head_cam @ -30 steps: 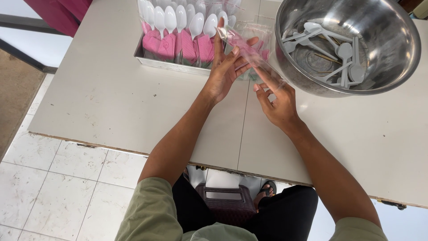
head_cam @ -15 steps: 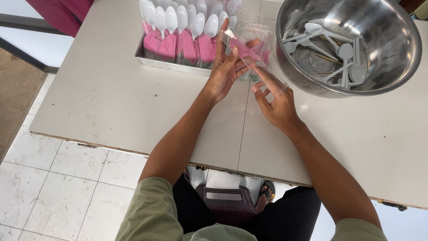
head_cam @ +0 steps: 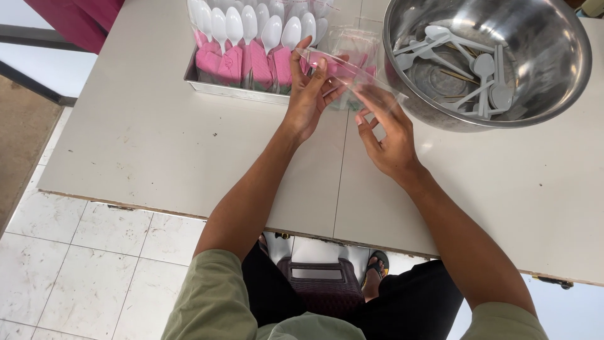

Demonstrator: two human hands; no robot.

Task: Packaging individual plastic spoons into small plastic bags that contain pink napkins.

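Two hands are seen over the tabletop (head_cam: pixel 157 151), where a clear plastic sleeve (head_cam: pixel 352 66) is pinched at its near end by the left hand (head_cam: pixel 309 94) and steadied by the loosely curled fingers of the right hand (head_cam: pixel 389 135), between a tray (head_cam: pixel 207 88) of wrapped white spoons (head_cam: pixel 251 25) and a steel bowl (head_cam: pixel 566 75).

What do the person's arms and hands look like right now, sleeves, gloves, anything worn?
Both hands are bare: the left hand and right hand show no gloves, rings or watch. The forearms are uncovered; short olive-green sleeves end at the upper arms.
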